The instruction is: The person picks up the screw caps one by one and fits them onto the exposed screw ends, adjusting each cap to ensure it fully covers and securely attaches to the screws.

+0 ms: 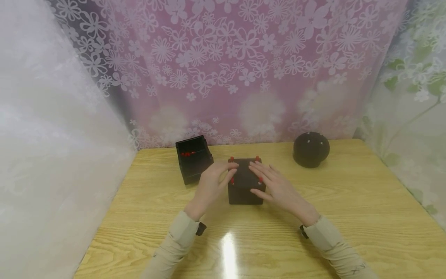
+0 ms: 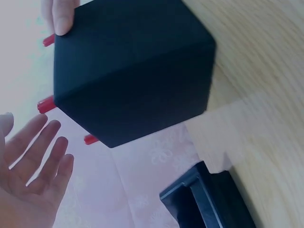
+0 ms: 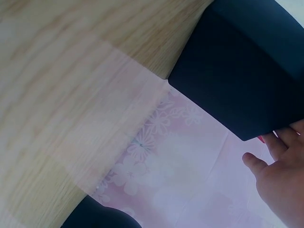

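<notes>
Perhaps for easy reach, open black rectangular tray (image 1: 192,164) stood near back edge of tabletop (image 1: 139,217), left of middle, small red pieces (image 1: 187,154) inside. Left hand (image 1: 211,180), fingers extended, gripped nothing, beside squarish matte-black box (image 1: 245,196) set mid-tabletop toward back edge, red pegs (image 1: 257,158) at top corners. Right hand (image 1: 281,190) lay straight-fingered on box, probably steadying it. Black dome-topped round object (image 1: 311,151) stood toward back-right corner. Beige right sleeve (image 1: 334,242): marks illegible.

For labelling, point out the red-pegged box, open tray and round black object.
Red-pegged box (image 1: 242,195), head view: its front face.
Open tray (image 1: 192,179), head view: its near wall.
Round black object (image 1: 311,150), head view: its middle.
</notes>
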Available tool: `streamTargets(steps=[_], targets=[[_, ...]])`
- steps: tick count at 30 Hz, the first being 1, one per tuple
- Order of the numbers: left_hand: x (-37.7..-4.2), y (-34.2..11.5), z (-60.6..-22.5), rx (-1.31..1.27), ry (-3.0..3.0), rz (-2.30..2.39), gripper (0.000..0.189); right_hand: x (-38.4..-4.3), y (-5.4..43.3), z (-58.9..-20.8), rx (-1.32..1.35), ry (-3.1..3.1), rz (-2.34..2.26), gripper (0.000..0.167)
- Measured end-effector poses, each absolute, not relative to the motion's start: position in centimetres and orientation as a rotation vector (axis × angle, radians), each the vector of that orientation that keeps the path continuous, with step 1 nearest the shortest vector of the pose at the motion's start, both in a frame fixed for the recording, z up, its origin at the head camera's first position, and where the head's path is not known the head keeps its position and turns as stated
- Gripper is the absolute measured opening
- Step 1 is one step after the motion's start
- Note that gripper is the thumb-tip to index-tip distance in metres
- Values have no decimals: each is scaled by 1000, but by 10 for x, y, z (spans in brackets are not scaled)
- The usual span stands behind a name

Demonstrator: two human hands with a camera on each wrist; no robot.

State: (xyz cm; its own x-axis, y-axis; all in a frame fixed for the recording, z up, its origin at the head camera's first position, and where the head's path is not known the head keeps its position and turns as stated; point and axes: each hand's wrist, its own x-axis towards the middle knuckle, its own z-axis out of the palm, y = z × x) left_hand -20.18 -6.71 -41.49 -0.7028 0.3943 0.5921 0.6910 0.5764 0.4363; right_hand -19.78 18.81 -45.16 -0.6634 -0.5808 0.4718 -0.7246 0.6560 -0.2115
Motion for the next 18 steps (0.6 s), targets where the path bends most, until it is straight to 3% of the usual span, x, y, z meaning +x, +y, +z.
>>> streamTargets(steps=[18], targets=[[-195, -82, -435, -1006, -2733, -515, 72, -199, 187, -448, 1028, -2545, 544, 75]])
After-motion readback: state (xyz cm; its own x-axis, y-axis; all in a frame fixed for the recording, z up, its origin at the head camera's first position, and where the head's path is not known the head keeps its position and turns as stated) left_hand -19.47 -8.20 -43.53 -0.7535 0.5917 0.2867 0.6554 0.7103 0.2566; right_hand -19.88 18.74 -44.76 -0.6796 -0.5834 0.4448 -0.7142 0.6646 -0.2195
